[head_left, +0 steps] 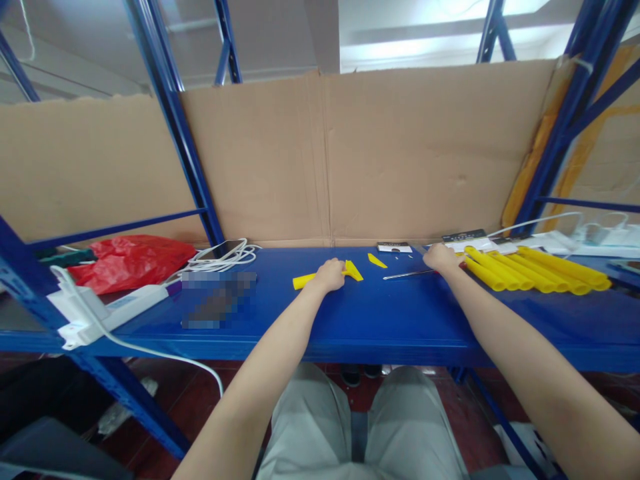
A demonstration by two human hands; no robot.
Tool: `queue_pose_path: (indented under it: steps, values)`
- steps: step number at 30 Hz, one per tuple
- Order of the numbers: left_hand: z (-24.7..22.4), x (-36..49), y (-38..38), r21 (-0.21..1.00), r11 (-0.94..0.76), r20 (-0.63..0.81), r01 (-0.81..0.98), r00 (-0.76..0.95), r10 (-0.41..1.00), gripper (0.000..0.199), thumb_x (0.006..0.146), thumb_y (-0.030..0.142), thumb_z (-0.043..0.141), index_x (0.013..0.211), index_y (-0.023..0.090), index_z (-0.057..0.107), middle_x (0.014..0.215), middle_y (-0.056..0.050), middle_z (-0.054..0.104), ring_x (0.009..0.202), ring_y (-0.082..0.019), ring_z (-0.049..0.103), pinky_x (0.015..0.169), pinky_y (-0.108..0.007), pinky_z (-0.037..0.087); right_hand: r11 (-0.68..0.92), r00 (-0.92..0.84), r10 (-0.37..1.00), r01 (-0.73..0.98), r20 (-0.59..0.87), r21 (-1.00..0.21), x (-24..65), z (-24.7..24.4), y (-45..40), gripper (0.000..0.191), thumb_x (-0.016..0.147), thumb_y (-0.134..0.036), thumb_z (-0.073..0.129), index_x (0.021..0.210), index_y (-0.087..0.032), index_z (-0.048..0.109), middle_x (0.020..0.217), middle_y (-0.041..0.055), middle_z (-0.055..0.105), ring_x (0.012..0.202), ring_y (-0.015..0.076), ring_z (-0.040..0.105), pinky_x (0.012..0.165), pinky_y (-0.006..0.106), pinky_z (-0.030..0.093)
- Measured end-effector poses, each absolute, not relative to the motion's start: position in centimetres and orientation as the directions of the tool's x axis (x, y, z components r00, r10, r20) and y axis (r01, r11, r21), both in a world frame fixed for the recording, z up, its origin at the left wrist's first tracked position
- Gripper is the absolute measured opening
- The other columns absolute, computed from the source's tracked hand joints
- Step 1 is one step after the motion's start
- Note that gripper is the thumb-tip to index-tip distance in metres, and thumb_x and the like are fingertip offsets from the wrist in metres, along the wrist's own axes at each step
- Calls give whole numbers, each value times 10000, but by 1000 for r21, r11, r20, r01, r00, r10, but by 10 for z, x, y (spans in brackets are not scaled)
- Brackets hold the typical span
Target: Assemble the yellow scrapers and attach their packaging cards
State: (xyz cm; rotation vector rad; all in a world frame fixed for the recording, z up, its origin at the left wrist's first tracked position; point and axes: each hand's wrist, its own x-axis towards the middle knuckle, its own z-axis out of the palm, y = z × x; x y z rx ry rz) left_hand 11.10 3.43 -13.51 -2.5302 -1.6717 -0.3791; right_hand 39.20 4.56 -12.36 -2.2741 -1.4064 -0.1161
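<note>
My left hand (330, 275) is closed around a yellow tube (303, 281) lying on the blue shelf top. From the hand's right side sticks out the tube's other end, cut into a flared, flat piece. My right hand (443, 257) is curled low over the shelf beside the row of yellow tubes (535, 270); its fingertips and whatever they hold are hard to make out. A thin metal tool (407, 274) lies with one end at that hand. Between the hands is a loose yellow scrap (377, 261), with tiny bits nearby.
A red plastic bag (133, 262), coiled white cable (225, 257) and white power strip (135, 307) occupy the left. A small black-and-white card (395, 247) lies by the cardboard back panel (400, 160). Blue posts (187, 150) frame the shelf.
</note>
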Motion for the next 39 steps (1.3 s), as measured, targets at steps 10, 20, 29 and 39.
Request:
queue_pose_path:
  steps: [10,20,29,39]
  values:
    - [-136,111,35,88,-403,270,911,368,890,231,832,158,517,1005,177,669,1082,-90,656,1038,-221,597,909,-290,452,-67,172,927,950,332,-304,306,-78,30,262,752,-188,482,905,-174,695,1024,141,687,1051,296,585,915,467,363]
    - [-135,110,35,88,-394,315,915,350,882,199,831,160,517,984,164,644,1072,-104,636,992,-226,610,866,-299,465,181,27,937,817,349,-548,279,-113,30,168,721,-155,487,737,-163,654,800,54,685,775,175,583,679,248,397]
    - [-129,114,31,226,-400,365,888,303,880,146,834,165,539,955,180,620,1065,-78,602,969,-187,608,867,-275,454,231,37,948,600,316,-766,284,-121,32,105,636,-157,514,578,-156,601,606,1,601,619,139,518,579,228,367]
    - [-127,115,30,250,-414,427,875,284,858,138,831,129,533,930,174,618,1046,-75,597,967,-182,600,849,-269,458,140,51,981,482,187,-865,278,-120,24,142,662,-142,538,522,-160,558,531,-7,555,538,109,493,509,216,340]
